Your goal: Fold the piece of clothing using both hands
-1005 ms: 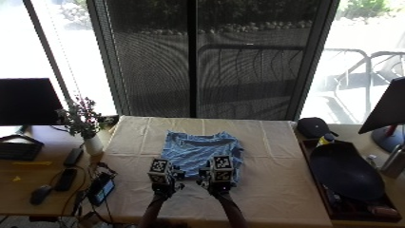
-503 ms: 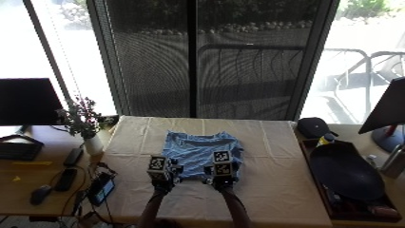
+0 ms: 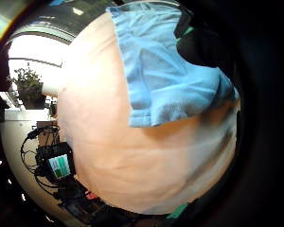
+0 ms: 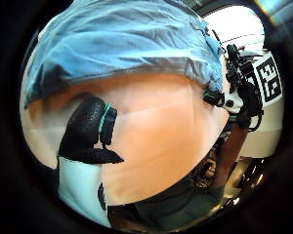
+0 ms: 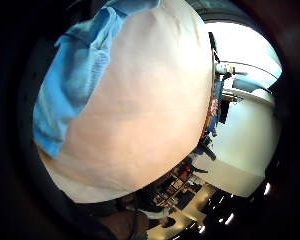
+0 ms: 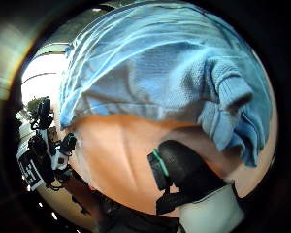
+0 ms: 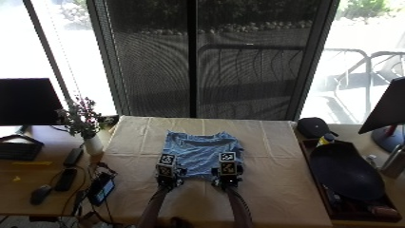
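my left hand (image 7: 166, 178) and right hand (image 7: 227, 179) hover at blue shirt (image 7: 201, 151) hem on bench (image 7: 278, 156) | fingers relaxed, nothing held | risk: uneven pinches would skew my fold

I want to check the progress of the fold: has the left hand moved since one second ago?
Yes, slightly. In the outside view the left hand now sits a little farther up the table, toward the window, at the near edge of the blue garment.
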